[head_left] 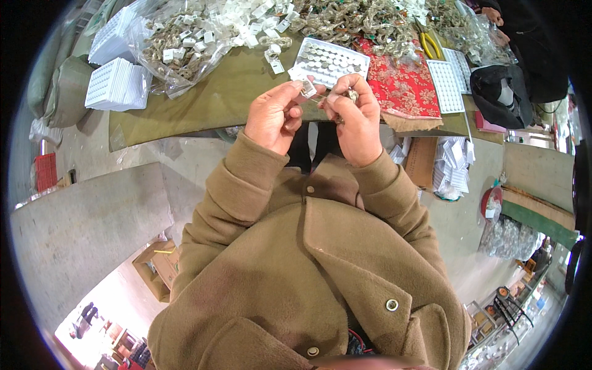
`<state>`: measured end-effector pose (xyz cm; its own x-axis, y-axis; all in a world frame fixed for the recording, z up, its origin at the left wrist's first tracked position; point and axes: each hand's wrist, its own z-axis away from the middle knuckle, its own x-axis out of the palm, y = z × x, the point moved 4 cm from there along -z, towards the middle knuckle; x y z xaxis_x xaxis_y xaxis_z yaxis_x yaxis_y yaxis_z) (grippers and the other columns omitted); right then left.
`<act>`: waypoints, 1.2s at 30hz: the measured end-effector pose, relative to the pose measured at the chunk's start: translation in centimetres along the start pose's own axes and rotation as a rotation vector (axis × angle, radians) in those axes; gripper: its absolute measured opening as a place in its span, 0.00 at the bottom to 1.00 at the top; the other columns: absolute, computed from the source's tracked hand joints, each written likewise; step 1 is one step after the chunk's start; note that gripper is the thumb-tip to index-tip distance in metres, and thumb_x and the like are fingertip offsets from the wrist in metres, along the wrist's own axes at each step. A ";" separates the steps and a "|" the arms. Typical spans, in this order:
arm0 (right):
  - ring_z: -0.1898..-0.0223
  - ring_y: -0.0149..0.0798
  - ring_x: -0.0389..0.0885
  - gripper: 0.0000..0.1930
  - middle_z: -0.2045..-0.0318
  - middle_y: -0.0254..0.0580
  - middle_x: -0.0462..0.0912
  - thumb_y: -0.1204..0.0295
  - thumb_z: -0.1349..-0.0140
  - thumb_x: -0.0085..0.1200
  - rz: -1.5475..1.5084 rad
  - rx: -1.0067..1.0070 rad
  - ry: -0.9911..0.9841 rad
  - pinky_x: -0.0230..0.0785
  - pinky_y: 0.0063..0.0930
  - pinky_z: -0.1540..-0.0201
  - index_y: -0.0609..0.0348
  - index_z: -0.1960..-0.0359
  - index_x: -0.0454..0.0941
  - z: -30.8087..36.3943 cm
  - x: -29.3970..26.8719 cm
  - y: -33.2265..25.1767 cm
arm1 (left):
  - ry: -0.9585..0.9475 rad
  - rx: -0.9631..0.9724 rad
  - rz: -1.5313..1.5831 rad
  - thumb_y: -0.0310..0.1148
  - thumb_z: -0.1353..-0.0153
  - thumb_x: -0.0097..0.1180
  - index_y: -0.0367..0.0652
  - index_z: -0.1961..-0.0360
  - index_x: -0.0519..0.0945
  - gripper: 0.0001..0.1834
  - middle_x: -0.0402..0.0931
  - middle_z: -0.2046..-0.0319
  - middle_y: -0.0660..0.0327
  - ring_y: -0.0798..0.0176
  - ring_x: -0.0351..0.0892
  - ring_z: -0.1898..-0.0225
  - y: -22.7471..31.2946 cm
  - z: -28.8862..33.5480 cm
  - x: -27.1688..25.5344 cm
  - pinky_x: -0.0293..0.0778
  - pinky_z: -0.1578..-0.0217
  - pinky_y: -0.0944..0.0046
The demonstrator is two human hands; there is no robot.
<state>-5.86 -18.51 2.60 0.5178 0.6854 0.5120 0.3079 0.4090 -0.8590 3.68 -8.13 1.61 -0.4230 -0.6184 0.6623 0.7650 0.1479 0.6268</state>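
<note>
My left hand [271, 120] pinches a small white plastic box [308, 90] between thumb and fingertips. Thin wire runs from this box across to my right hand [356, 123]. The right fingers are closed on a small coiled bundle of clear-coated wire [352, 95], partly hidden by them. Both hands are held close together above the table's near edge. Just beyond them lies a white tray [338, 45] filled with rows of small round pale discs. To the right of the tray is a red floral cloth [404, 92].
Heaps of wire bundles [351, 21] and white boxes [253, 21] cover the far table [246, 77]. Stacked white trays [114, 86] and a clear bag [185, 77] stand left. Yellow-handled pliers [430, 44], white trays [445, 86] and a black bag [501, 95] lie right, near another person's hand [493, 16].
</note>
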 end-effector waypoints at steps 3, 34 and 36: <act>0.76 0.26 0.62 0.08 0.74 0.30 0.67 0.84 0.42 0.44 -0.222 0.154 0.041 0.68 0.28 0.60 0.55 0.66 0.66 0.1 0.0 0.8 | 0.005 -0.034 0.096 0.30 0.33 0.47 0.37 0.56 0.78 0.11 0.81 0.59 0.59 0.84 0.60 0.79 -0.3 0.1 -0.1 0.56 0.84 0.83; 0.70 0.46 0.80 0.04 0.70 0.46 0.81 0.75 0.43 0.56 1.263 -0.439 0.059 0.73 0.34 0.67 0.59 0.66 0.81 -4.7 -2.3 -2.5 | 0.089 0.058 -0.116 0.28 0.34 0.50 0.36 0.52 0.77 0.12 0.81 0.57 0.56 0.69 0.82 0.59 0.8 -1.5 -2.9 0.81 0.61 0.72; 0.70 0.49 0.80 0.04 0.71 0.45 0.80 0.74 0.43 0.55 1.345 -0.460 0.041 0.72 0.37 0.67 0.57 0.68 0.80 -5.3 -2.2 -1.9 | 0.069 0.040 -0.150 0.27 0.35 0.50 0.36 0.53 0.77 0.11 0.81 0.58 0.57 0.69 0.82 0.60 0.5 -1.5 -2.9 0.81 0.62 0.72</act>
<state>-3.41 -23.98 3.06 0.6391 0.3682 -0.6753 -0.2056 -0.7642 -0.6113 6.04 -7.43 -0.56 -0.4958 -0.6869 0.5314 0.6753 0.0799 0.7332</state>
